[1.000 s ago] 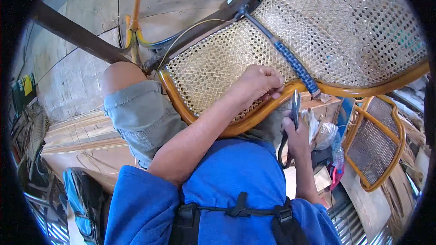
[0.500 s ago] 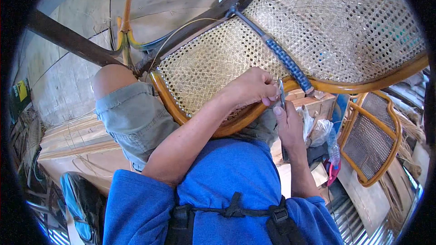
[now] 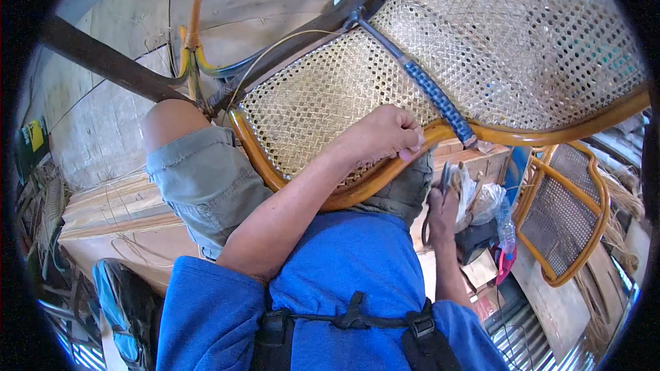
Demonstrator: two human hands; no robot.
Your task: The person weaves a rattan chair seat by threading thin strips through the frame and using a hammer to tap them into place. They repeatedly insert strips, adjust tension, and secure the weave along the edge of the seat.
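Where the left hand (image 3: 385, 134) curls, glossy curved frame (image 3: 371, 187), perforated cane weave (image 3: 309, 96)

Between two and three o'clock, whatever sits between my left fingers (image 3: 412, 139) is too small to tell. Past three, my right fingers (image 3: 435, 199) cover the middle of a dark tool (image 3: 446, 175), its tip too blurred to make out. The cane panel (image 3: 522, 48) runs off the top at one o'clock, the dark pole (image 3: 113, 59) is cut by the round rim at ten, and my blue shirt (image 3: 330, 261) leaves view at six.
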